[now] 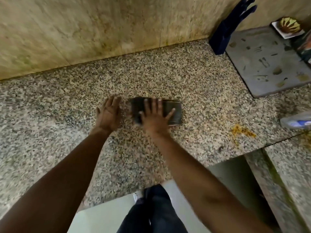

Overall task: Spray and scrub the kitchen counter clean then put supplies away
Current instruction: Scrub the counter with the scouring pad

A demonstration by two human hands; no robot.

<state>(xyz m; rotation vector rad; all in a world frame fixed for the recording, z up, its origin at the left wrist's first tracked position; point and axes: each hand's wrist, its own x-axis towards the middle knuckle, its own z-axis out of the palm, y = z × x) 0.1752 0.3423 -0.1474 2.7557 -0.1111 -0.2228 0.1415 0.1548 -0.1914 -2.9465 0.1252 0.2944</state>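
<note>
On the speckled granite counter (185, 78), mid-surface, we log one dark folded cloth (173, 113), lying flat. Our right hand (154, 118) presses it with fingers spread and straight. Our left hand (109, 113) hovers just beside its left edge, fingers straight, holding nothing. Further right: yellow spill (242, 130), spray bottle (296, 122) at the frame edge, grey mat (267, 64).
</note>
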